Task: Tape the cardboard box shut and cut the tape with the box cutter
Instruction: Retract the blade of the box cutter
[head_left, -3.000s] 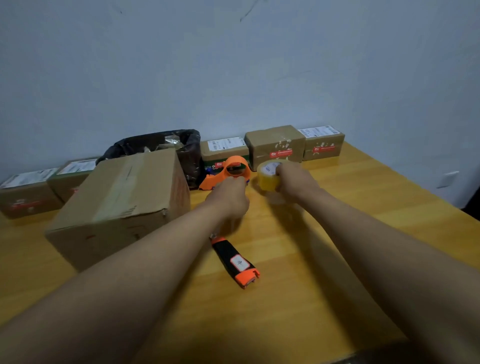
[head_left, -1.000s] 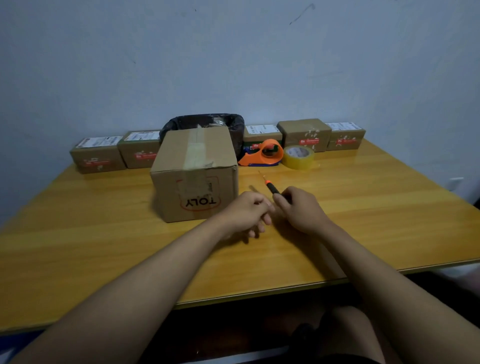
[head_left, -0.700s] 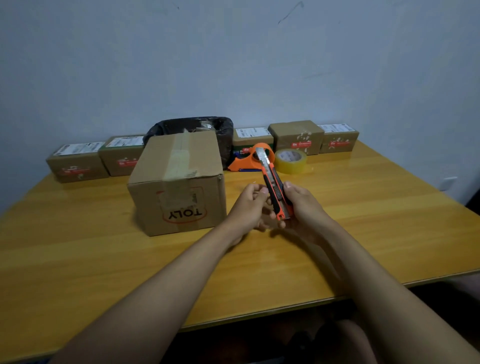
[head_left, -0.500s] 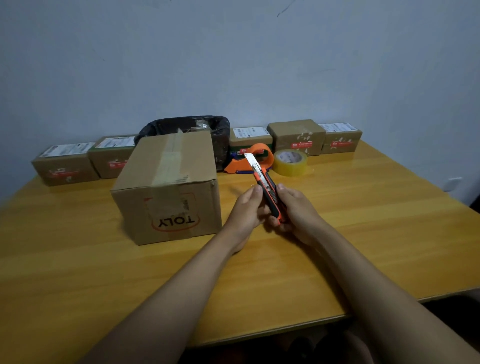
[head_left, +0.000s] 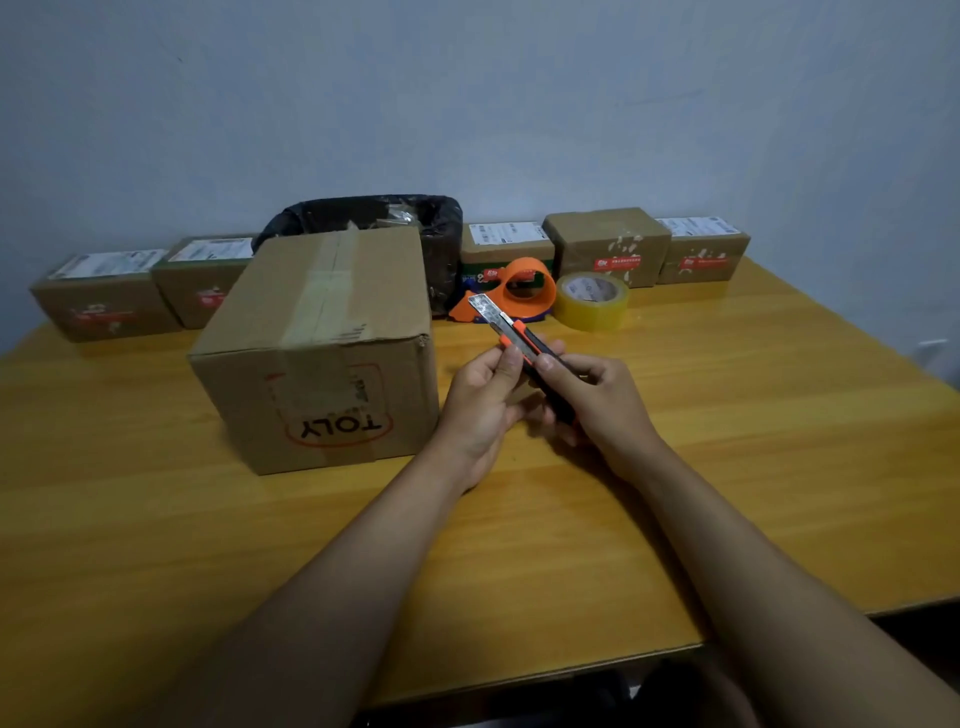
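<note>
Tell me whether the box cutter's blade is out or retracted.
Out. A silver blade sticks out past the orange tip of the box cutter.

We lose the box cutter (head_left: 511, 340)'s lower handle inside the right hand (head_left: 597, 400); labels on the small parcels (head_left: 106, 299) (upper left) are too small for us to read.

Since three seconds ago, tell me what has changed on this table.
The hands left the tape roll by the orange dispenser. The box cutter, then flat on the table, is now lifted: right hand grips it, left hand pinches it, blade extended. The cardboard box stays taped; the dispenser is unmoved.
</note>
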